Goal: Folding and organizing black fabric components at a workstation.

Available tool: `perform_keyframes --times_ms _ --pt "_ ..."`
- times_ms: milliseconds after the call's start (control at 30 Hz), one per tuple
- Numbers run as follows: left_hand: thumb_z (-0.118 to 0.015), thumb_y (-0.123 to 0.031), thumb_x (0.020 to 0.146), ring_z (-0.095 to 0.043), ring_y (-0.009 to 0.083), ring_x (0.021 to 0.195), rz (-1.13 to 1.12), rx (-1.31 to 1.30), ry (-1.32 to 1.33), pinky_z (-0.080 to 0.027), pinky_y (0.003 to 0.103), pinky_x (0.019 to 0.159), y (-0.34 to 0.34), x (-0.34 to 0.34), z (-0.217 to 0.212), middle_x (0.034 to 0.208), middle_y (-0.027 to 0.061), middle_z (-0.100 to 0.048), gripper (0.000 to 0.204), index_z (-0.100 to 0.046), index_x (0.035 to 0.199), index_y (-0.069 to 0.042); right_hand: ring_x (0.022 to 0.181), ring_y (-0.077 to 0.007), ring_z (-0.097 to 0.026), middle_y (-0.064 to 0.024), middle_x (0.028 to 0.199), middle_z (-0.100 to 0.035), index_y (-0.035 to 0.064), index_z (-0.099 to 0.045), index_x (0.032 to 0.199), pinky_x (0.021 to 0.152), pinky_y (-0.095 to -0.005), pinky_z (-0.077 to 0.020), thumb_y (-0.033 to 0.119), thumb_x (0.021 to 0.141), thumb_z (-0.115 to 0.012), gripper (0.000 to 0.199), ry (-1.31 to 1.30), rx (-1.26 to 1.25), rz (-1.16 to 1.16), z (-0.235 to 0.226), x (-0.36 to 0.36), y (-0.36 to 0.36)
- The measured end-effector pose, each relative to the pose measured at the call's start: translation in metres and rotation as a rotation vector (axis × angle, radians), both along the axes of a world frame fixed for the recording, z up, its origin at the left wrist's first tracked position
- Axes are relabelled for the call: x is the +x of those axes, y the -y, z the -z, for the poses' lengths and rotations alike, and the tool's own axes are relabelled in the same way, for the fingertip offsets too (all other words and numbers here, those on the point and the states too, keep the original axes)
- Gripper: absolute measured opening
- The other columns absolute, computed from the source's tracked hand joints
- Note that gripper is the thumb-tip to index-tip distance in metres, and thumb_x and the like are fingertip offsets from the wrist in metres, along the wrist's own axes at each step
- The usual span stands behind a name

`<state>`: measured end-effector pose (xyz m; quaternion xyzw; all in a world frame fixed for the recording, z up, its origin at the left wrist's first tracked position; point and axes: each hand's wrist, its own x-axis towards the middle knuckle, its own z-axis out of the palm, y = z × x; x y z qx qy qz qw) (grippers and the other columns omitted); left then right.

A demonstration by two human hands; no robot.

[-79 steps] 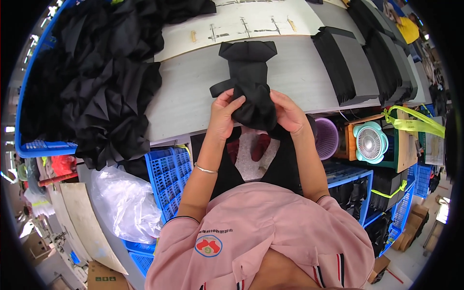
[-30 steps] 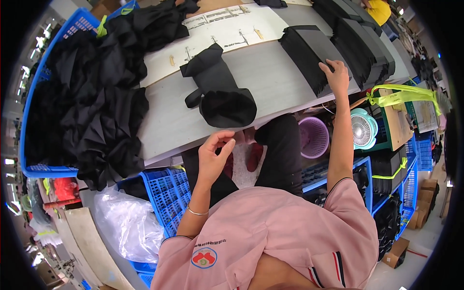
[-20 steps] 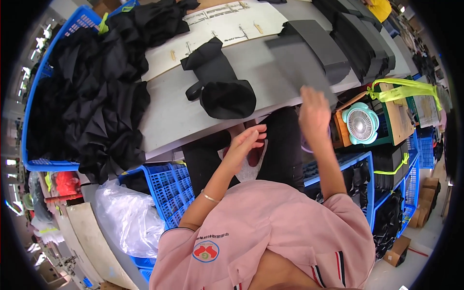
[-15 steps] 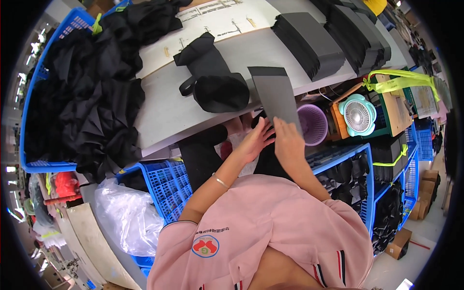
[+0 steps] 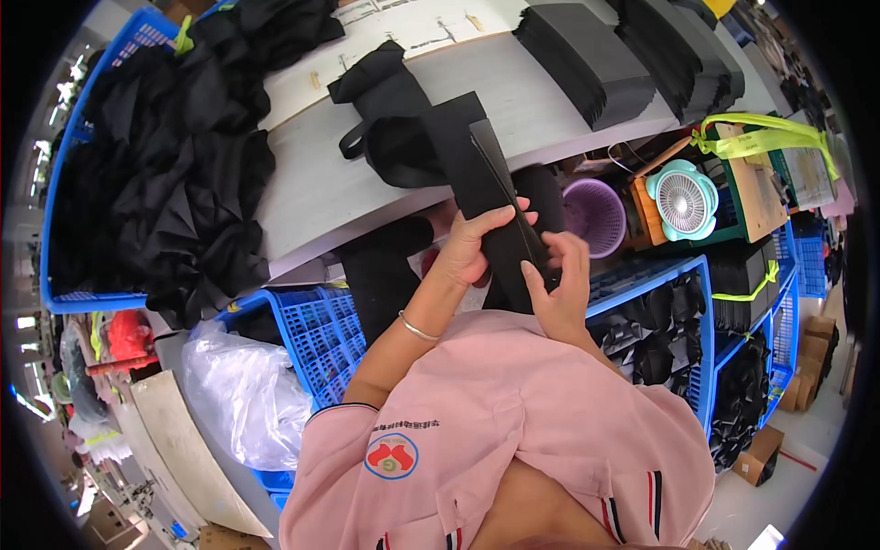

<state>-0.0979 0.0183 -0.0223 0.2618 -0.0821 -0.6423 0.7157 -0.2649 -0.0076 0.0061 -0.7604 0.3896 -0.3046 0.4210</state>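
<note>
Both hands grip one long black fabric strip (image 5: 481, 188) at its near end, in front of the chest. The left hand (image 5: 472, 247) wraps its fingers across the strip from the left; the right hand (image 5: 559, 289) pinches the lower right edge, fingers closed on the cloth. The strip's far end reaches up over the grey table (image 5: 321, 197), just beside a folded black piece (image 5: 390, 119) lying there. A purple basket (image 5: 596, 215) sits right of the hands.
</note>
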Motion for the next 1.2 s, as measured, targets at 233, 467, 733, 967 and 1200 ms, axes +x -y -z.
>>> perform_keyframes --times_ms 233,467,733,967,1200 --pt "-0.067 -0.016 0.090 -0.058 0.0258 0.116 -0.204 0.077 0.563 -0.047 0.037 0.100 -0.024 0.007 0.010 0.128 0.0135 -0.058 0.038 -0.061 0.124 0.001 0.107 -0.0128 -0.059 -0.0112 0.122 -0.065 -0.0027 -0.050 0.139 0.094 -0.0283 -0.0473 0.012 0.096 -0.062 0.047 0.238 0.540 -0.295 0.020 0.017 0.020" --pt "-0.064 -0.018 0.095 -0.030 0.0380 0.142 -0.930 0.519 1.519 -0.032 0.042 0.112 -0.024 0.063 0.030 0.155 0.0203 -0.032 0.025 -0.071 0.117 -0.008 0.106 -0.0123 -0.060 -0.0076 0.119 -0.067 -0.0015 -0.054 0.135 0.094 -0.0278 -0.0471 0.012 0.097 -0.060 0.041 0.094 0.372 -0.467 0.023 0.018 0.048" --pt "-0.042 0.014 0.077 -0.046 0.0357 0.136 -0.727 0.382 1.616 -0.044 0.037 0.103 0.003 0.101 0.017 0.151 0.0191 -0.043 0.049 -0.065 0.120 0.003 0.096 -0.0387 -0.068 -0.0224 0.113 -0.066 0.0068 -0.049 0.139 0.082 -0.0414 -0.0551 0.014 0.091 -0.059 0.049 -0.119 -0.121 -0.310 0.020 0.045 0.043" --pt "-0.067 0.002 0.083 -0.053 0.0336 0.129 -0.813 0.179 1.958 -0.048 0.039 0.101 0.015 0.078 -0.012 0.141 0.0109 -0.057 0.014 -0.066 0.096 0.004 0.056 -0.0256 -0.061 -0.0075 0.077 -0.059 0.0043 -0.047 0.142 0.045 -0.0363 -0.0479 0.009 0.083 -0.064 0.062 -0.559 -0.588 -0.253 0.003 0.067 0.033" --pt "-0.059 0.009 0.083 -0.062 0.0332 0.101 -0.621 0.327 1.939 -0.052 0.038 0.085 0.000 0.116 0.002 0.142 0.0127 -0.056 0.010 -0.064 0.092 0.007 0.052 -0.0264 -0.061 -0.0088 0.077 -0.059 0.0023 -0.046 0.142 0.044 -0.0360 -0.0478 0.009 0.082 -0.063 0.064 -0.508 -0.585 -0.280 -0.003 0.074 0.030"
